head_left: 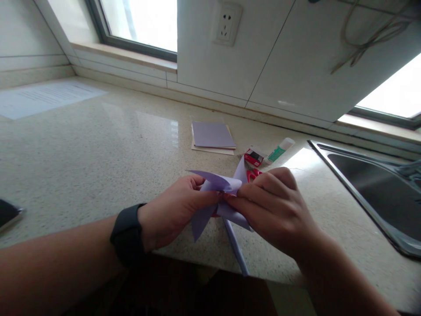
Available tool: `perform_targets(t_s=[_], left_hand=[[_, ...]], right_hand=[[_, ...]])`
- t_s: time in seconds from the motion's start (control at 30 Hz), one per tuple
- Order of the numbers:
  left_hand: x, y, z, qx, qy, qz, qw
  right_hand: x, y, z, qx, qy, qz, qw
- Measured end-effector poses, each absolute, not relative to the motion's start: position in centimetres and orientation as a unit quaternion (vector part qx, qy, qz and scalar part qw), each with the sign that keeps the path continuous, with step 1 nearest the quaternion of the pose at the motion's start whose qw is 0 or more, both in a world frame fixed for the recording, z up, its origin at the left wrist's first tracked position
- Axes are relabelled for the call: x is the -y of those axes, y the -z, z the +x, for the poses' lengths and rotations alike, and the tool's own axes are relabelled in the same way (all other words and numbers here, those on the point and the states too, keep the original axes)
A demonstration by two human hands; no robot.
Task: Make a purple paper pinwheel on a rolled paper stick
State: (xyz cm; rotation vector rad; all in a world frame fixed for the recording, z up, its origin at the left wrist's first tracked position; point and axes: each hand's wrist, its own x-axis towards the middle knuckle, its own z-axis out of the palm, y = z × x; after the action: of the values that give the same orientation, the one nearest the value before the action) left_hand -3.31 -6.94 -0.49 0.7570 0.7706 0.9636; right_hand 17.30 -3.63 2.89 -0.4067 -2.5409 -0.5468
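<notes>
A purple paper pinwheel (pixel 226 180) is held over the counter near its front edge, its curled blades spreading out around the centre. My left hand (pixel 180 206), with a dark band on the wrist, pinches it from the left, thumb close to the middle. From the right, my right hand (pixel 272 206) has its fingers closed at the centre, gripping the folded paper there. A thin rolled purple paper stick (pixel 235 248) slants down below the pinwheel to the counter's edge. Whether the stick is joined to the pinwheel is hidden by the hands and blades.
Behind the hands lie a stack of square paper (pixel 213 135), a small red and black box (pixel 254 156), red-handled scissors (pixel 252 174) and a glue stick (pixel 279 150). A steel sink (pixel 371 188) is at right. A printed sheet (pixel 49 97) lies far left; a dark object (pixel 9 214) is nearer.
</notes>
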Motion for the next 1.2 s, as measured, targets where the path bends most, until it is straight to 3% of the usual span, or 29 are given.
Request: perform_targets(t_s=[0.27, 0.43, 0.53, 0.67, 0.73, 1.0, 1.2], left_hand=[[6.7, 0.3, -3.5, -0.359, -0.446, 0.322, 0.754], [6.7, -0.1, -3.3, -0.378, -0.451, 0.319, 0.742], [6.7, -0.2, -3.3, -0.387, -0.453, 0.330, 0.732], [6.7, 0.0, -3.4, -0.380, -0.458, 0.343, 0.726], [6.6, 0.0, -3.4, -0.381, -0.464, 0.347, 0.721], [6.6, -0.3, -3.5, -0.389, -0.470, 0.322, 0.725], [6.6, -0.1, -3.5, -0.399, -0.479, 0.302, 0.721]], right_hand=[[3.5, -2.3, 17.9, 0.930, 0.134, -0.176, 0.292], [3.1, -1.9, 18.1, 0.861, 0.027, -0.266, 0.432], [2.7, -1.0, 17.8, 0.752, -0.125, -0.387, 0.518], [2.8, -0.2, 17.0, 0.659, -0.441, -0.413, 0.448], [2.8, -0.1, 16.7, 0.629, -0.520, -0.401, 0.415], [1.4, -0.8, 19.7, 0.612, -0.553, -0.385, 0.414], [1.1, -1.6, 22.1, 0.826, -0.413, -0.277, 0.265]])
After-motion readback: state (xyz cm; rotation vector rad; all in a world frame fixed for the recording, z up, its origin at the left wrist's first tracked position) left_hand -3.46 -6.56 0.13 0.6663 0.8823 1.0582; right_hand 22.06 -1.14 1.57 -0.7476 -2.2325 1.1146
